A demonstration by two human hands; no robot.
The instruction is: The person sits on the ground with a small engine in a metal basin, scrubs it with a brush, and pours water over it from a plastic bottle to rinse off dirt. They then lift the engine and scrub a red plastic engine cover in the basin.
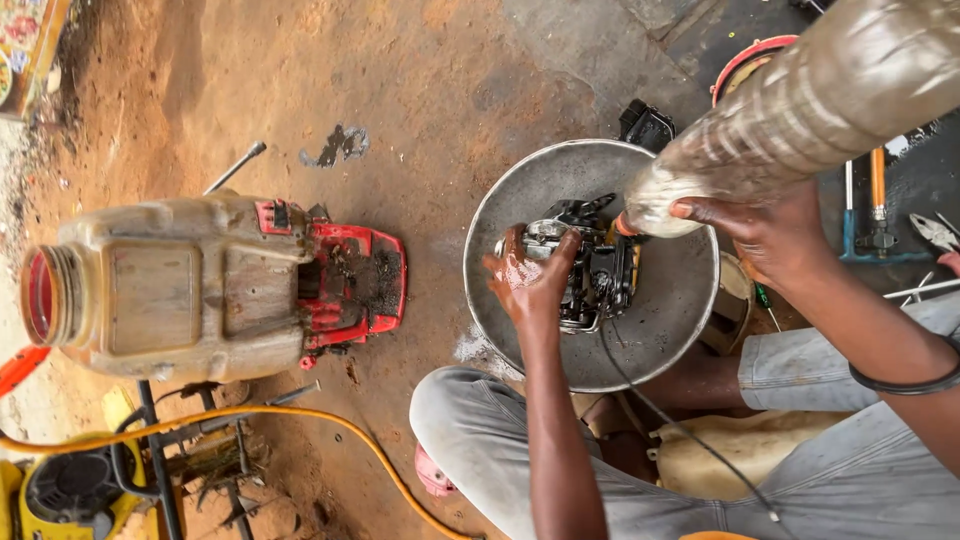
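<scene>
Over the round grey metal basin point(660, 330), the left hand point(530, 275) is closed wet and glistening around the near-left side of a small black and silver engine part point(590, 260), which is held inside the basin, slightly left of its middle. Fingers point(560, 250) are curled over the top of the part, and a thin black cable point(680, 425) is seen trailing from it over the basin's near rim and across the grey trousers point(480, 430).

Just to the right, the right hand point(765, 230) is wrapped around the neck end of a large clear ribbed plastic bottle point(800, 100), which is tilted down so that its mouth is brought right against the engine part. A black band point(910, 385) is worn on that forearm.

Further out, to the left on the reddish dirt ground, a dirty beige plastic tank with a red-rimmed opening point(170, 290) is lying on its side, with a red engine housing point(355, 285) fixed to its right end. An orange hose point(300, 415) is curved across the near ground, past a yellow machine point(60, 490) at the near-left corner. At the far right, tools with orange and blue handles point(875, 210) are laid out on dark ground, well apart from the basin.
</scene>
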